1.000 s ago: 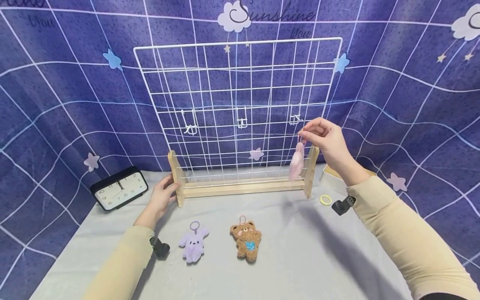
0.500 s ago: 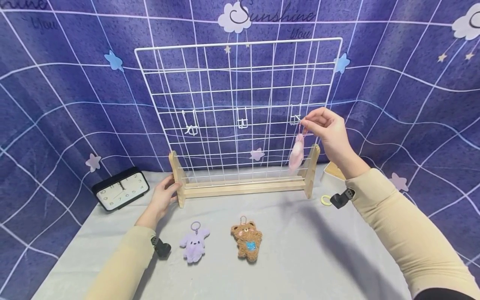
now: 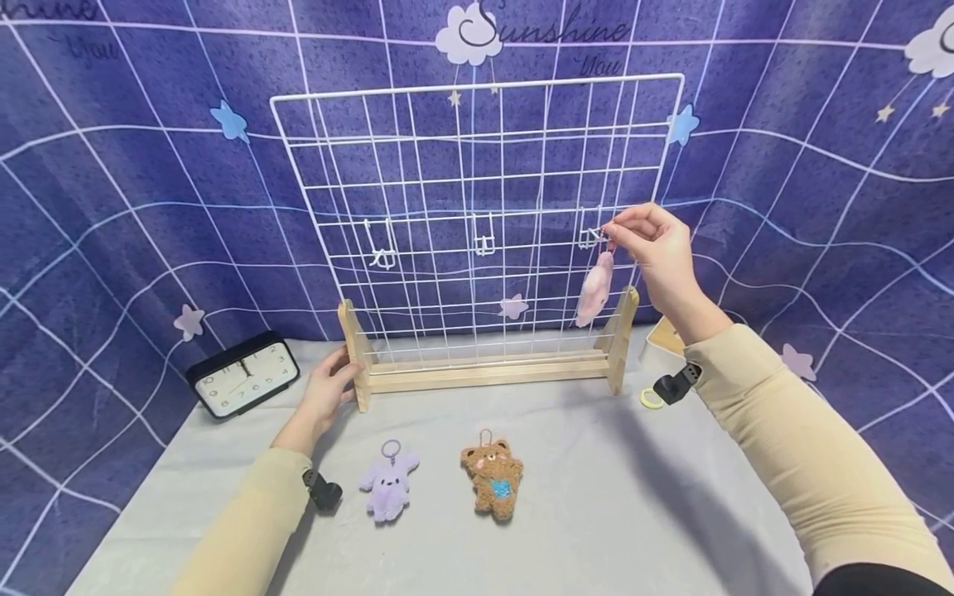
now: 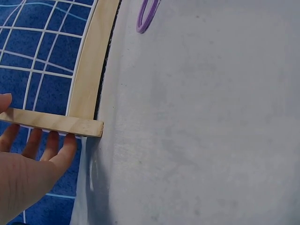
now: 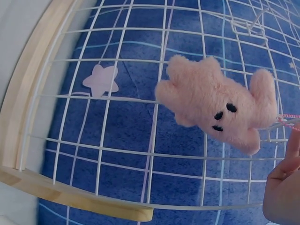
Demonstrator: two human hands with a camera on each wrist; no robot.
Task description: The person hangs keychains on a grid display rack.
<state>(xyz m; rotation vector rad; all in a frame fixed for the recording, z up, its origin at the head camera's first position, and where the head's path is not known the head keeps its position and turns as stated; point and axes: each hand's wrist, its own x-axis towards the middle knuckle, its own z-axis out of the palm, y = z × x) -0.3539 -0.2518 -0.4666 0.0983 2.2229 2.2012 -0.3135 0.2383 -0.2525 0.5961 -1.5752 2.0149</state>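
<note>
Pink plush (image 3: pixel 595 290): we see it dangling before the white grid (image 3: pixel 477 86), over the tabletop (image 3: pixel 581 513) toward its back-right corner; hung by its pink chain (image 5: pixel 289 116), we judge, so its body stays clear of the right hook (image 3: pixel 588 238).
Right hook: chain just beside it; we cannot tell whether any loops over the prong.
Wooden stand (image 3: pixel 484 377): along the back edge, its left upright (image 4: pixel 51 123) gripped, probably to steady it.
Purple plush (image 3: pixel 387 495), brown bear (image 3: pixel 493 488): face up, well in from the back edge, rings toward the stand, likely for easy reach.
Right hand (image 3: pixel 663 252): raised, thumb and fingertips pinching the chain.
Left hand (image 3: pixel 328 393): low; thumb and fingers (image 4: pixel 51 145) clasp opposite sides of the upright.
</note>
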